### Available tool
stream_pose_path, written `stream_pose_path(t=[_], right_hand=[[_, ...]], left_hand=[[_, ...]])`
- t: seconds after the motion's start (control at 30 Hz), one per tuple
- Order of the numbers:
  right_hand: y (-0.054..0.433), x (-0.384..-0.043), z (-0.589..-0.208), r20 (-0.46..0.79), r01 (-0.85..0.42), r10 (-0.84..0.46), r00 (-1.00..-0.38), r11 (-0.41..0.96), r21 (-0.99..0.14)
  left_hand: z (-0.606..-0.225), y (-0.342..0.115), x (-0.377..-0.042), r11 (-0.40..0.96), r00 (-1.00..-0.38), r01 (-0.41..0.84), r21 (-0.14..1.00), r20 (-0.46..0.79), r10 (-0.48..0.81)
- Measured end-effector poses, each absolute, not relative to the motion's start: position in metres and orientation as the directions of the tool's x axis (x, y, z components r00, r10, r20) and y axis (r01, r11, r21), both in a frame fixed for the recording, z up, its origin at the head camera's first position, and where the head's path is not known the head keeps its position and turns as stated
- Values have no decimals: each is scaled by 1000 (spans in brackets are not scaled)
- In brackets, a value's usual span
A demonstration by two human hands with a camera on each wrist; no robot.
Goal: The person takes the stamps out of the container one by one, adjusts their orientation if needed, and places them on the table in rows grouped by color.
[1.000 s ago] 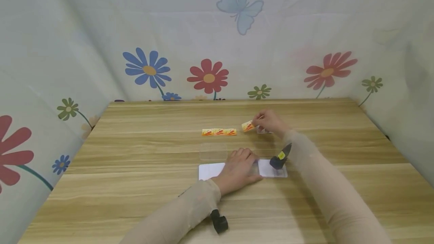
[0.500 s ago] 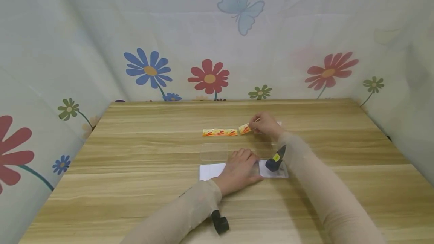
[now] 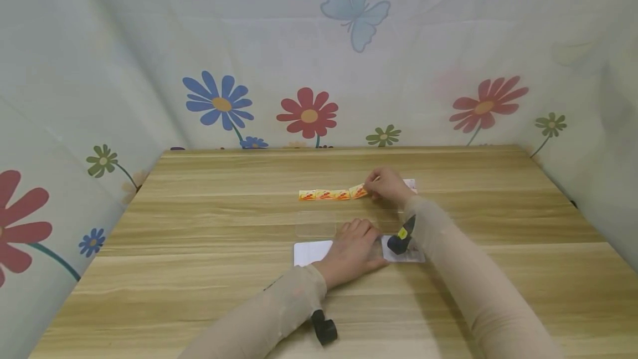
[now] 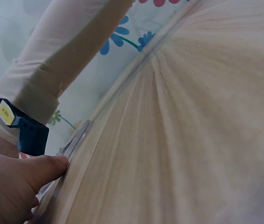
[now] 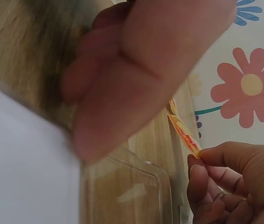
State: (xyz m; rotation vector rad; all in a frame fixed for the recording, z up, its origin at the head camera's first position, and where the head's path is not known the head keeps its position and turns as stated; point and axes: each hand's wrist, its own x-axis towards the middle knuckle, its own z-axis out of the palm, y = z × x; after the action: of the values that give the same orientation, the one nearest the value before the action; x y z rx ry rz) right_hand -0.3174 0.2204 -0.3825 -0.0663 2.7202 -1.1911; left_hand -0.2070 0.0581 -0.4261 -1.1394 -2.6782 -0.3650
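My right hand [image 3: 390, 186] pinches a small yellow-and-orange sachet [image 3: 356, 191] between thumb and fingertips. In the right wrist view the sachet [image 5: 186, 134] looks thin, slanting, with a crimped edge. Its left end meets a row of similar sachets [image 3: 324, 195] lying flat on the wooden table [image 3: 224, 292]. My left hand [image 3: 349, 251] rests with extended fingers across a long, shallow white case [image 3: 311, 251] nearer the body. It hides the middle of the case. In the left wrist view the thumb [image 4: 48, 169] lies along the case's edge.
A clear plastic lid [image 3: 315, 224] lies between the sachet row and the white case. Behind the right hand a pale pinkish printed piece [image 3: 411, 185] partly shows. A flowered curtain [image 3: 259, 43] stands beyond the table's back edge.
My right hand has moved left and slightly down with the sachet, bringing it up to the end of the row. The left hand stays put on the case.
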Motion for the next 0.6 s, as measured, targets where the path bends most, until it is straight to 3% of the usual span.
stream_pose_path(t=[0.6], right_hand=[[217,-314,-383,-107,12,-72,-992,775,-632]], left_hand=[[-430,58,-209,667,-661,738,101,309,684]])
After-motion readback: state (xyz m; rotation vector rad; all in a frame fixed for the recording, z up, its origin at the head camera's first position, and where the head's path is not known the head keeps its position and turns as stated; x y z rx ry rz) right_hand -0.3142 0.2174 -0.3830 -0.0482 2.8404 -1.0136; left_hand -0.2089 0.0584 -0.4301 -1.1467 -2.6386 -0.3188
